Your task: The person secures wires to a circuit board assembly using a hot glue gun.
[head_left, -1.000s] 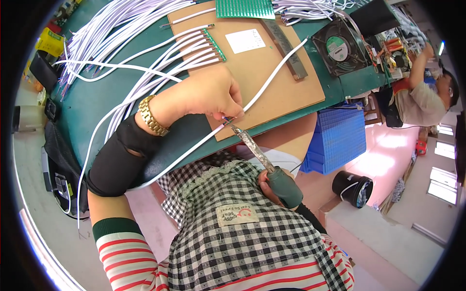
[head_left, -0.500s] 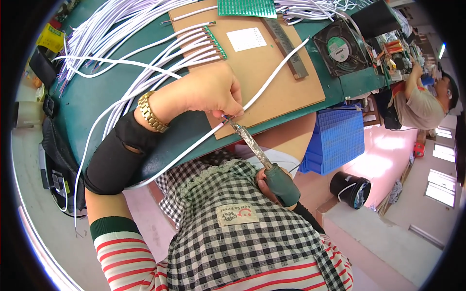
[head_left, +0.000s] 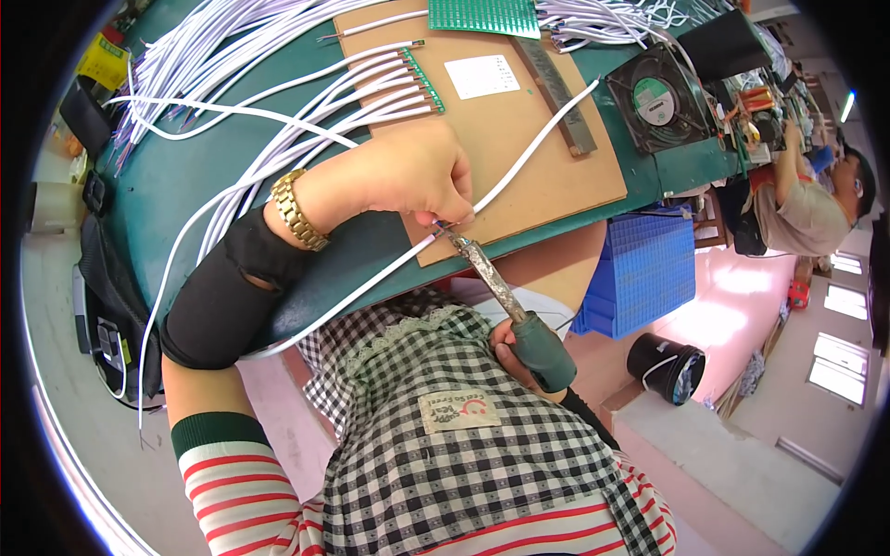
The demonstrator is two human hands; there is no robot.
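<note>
My left hand (head_left: pixel 419 176), a gold watch on its wrist, is closed in a pinch over the stripped wires at a white cable's end. One white cable (head_left: pixel 536 148) runs from the pinch to the upper right. Another white cable (head_left: pixel 357 295) comes up from the lower left, its thin coloured wires meeting at my fingertips. My right hand (head_left: pixel 512 350) is wrapped round the green handle of a soldering iron (head_left: pixel 491 280). The iron's tip lies at the wires just under my left fingers. The exact joint is partly hidden by those fingers.
A brown board (head_left: pixel 556 190) lies on the green tabletop (head_left: pixel 176 199). Several white cables join a green circuit strip (head_left: pixel 422 82). A green circuit panel (head_left: pixel 482 15), metal bar (head_left: pixel 556 93) and black fan (head_left: pixel 658 100) lie beyond. Blue crates (head_left: pixel 644 269) and a bucket (head_left: pixel 667 366) stand right; a co-worker (head_left: pixel 807 208) sits farther off.
The whole view has shifted slightly. Both hands keep their grips, and the soldering iron's tip stays at the wires.
</note>
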